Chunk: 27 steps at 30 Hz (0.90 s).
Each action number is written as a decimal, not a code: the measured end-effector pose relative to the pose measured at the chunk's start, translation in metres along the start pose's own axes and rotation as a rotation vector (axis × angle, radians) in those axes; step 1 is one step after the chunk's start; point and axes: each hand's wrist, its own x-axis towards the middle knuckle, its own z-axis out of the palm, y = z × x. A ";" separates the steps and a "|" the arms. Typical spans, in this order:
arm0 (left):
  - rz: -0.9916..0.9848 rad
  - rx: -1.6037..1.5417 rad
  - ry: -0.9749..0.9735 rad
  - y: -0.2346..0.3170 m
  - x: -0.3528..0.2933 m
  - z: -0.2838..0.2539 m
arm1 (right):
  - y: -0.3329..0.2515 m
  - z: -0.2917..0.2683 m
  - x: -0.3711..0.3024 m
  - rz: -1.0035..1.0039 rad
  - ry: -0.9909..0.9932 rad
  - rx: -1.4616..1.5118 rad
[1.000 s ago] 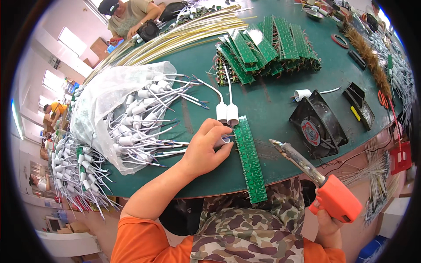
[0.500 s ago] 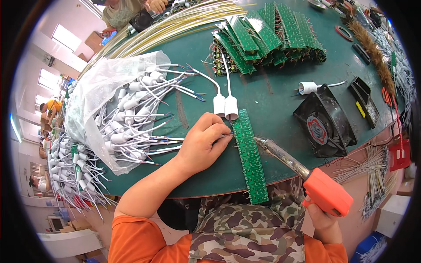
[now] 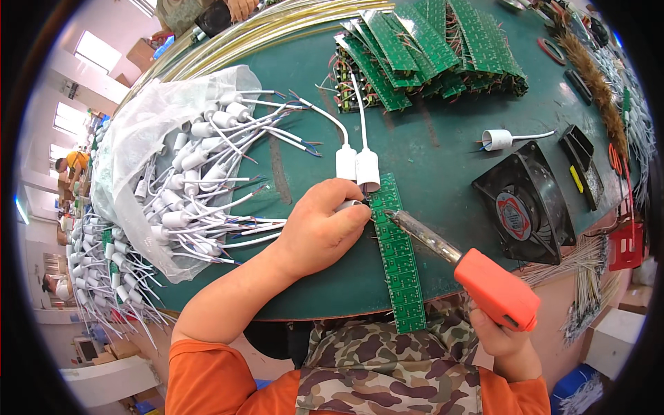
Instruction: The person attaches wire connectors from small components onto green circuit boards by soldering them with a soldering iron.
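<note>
My left hand (image 3: 318, 227) is closed in a pinch at the left edge of a long green circuit board strip (image 3: 399, 270). A short piece of white cable (image 3: 350, 205) shows between its fingers, wire ends mostly hidden. Two white cylindrical lamp sockets with cables (image 3: 346, 163) lie at the strip's far end. My right hand (image 3: 499, 337) grips an orange-red soldering gun (image 3: 496, 289). The gun's metal tip reaches over the strip, close to the left fingers; contact I cannot tell. The strip's near end overhangs the table edge above my camouflage apron (image 3: 387, 373).
Left, a clear plastic bag (image 3: 128, 155) holds several white corded sockets (image 3: 200, 159). Stacked green boards (image 3: 429, 52) lie at the back. To the right stand a black fan (image 3: 523, 207), a loose socket (image 3: 496, 140) and a black tray (image 3: 582, 166). A co-worker's hand (image 3: 242, 8) is far left.
The soldering gun has moved left, its tip now farther over the strip. My left fingers have shifted slightly, showing the white cable piece. The view has shifted a little.
</note>
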 end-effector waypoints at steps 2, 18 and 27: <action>0.002 0.002 0.000 -0.001 0.001 0.000 | 0.001 0.002 0.006 -0.062 -0.017 -0.045; -0.008 -0.020 -0.029 -0.003 -0.001 -0.002 | 0.003 0.008 0.016 -0.158 -0.050 -0.127; 0.001 -0.013 -0.033 -0.004 -0.001 -0.002 | -0.001 0.009 0.017 -0.047 -0.034 -0.119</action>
